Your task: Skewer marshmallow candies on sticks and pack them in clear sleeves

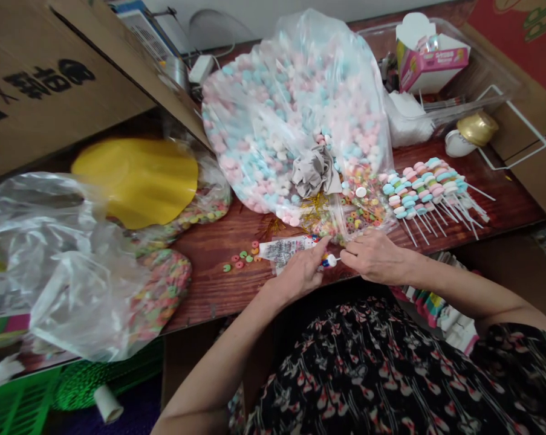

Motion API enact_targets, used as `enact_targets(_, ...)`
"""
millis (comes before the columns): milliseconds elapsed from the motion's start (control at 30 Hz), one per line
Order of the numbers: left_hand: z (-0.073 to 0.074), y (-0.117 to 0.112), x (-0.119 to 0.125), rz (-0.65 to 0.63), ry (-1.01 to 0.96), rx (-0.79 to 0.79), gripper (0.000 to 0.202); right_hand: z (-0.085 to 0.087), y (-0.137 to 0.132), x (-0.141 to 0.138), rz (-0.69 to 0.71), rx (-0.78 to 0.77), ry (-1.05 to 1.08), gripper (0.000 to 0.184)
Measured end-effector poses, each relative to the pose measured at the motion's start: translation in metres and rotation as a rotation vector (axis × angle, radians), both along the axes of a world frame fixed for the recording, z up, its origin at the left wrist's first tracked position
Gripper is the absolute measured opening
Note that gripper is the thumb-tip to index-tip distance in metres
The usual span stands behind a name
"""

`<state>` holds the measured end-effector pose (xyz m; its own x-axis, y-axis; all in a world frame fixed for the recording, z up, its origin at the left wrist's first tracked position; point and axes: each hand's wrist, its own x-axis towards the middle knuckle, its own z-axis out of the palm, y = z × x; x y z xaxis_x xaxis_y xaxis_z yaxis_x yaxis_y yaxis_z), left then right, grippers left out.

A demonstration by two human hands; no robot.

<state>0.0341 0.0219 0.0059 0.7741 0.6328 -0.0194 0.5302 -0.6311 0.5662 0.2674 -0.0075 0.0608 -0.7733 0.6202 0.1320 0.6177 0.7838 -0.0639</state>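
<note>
Two bare hands at the near edge of a reddish wood-grain surface (200, 284). Left hand (297, 272): fingers pressed together, pinching a printed clear wrapper (284, 251). Right hand (375, 257): fingers curled toward a white-tipped candy stick (331, 260) between the hands; whether they pinch it cannot be told. At 12 o'clock, a clear bag of pastel candies (277, 103); at 2 o'clock, rows of candy skewers (436, 193); at 9 o'clock, loose ring candies (240, 261).

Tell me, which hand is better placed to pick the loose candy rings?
Left, probably: the left hand is closer to the rings, and the right hand sits farther away, past the wrapper.
</note>
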Motion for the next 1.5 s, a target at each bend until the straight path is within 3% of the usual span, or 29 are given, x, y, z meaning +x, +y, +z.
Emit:
enact_targets(167,0.006,-0.004,0.019,-0.007,-0.100,-0.131,0.082,-0.008,0.009,-0.014,0.050,0.017,0.050,0.013)
enact_targets(333,0.035,0.007,0.013,0.083,-0.261,-0.294,0.089,-0.002,0.026,-0.009,0.044,0.114,0.108,0.014)
enact_targets(467,0.048,0.014,0.001,0.176,-0.378,-0.402,0.037,0.009,0.037,-0.005,0.042,0.175,0.140,0.017)
enact_targets(600,0.035,0.009,0.005,0.297,-0.492,-0.459,0.023,0.015,0.046,-0.007,0.137,0.092,0.187,0.017)
enact_targets(733,0.019,0.001,0.014,0.529,-0.656,-0.396,0.024,0.021,0.054,-0.004,0.028,-0.043,0.445,0.016)
enact_targets(800,0.018,-0.002,0.017,0.599,-0.711,-0.375,0.025,0.022,0.056,-0.004,-0.008,-0.087,0.559,0.018)
enact_targets(1000,0.023,-0.005,0.020,0.648,-0.765,-0.329,0.025,0.008,0.053,-0.023,0.053,-0.171,0.650,0.022)
enact_targets(1100,0.023,-0.005,0.020,0.775,-0.901,-0.368,0.027,0.001,0.047,-0.032,-0.088,-0.242,0.932,0.012)
enact_targets(1200,0.023,-0.004,0.020,0.885,-1.026,-0.333,0.029,-0.007,0.035,-0.041,-0.311,-0.357,1.212,0.033)
enact_targets(1267,0.025,-0.004,0.020,0.877,-1.013,-0.267,0.029,-0.012,0.025,-0.050,-0.359,-0.397,1.206,0.031)
enact_targets(1367,0.026,-0.008,0.022,0.807,-0.939,-0.186,0.025,-0.019,0.017,-0.064,-0.330,-0.394,1.139,0.010)
enact_targets(1500,0.021,-0.016,0.024,0.767,-0.970,-0.239,0.029,-0.020,0.021,-0.067,-0.340,-0.320,1.209,0.016)
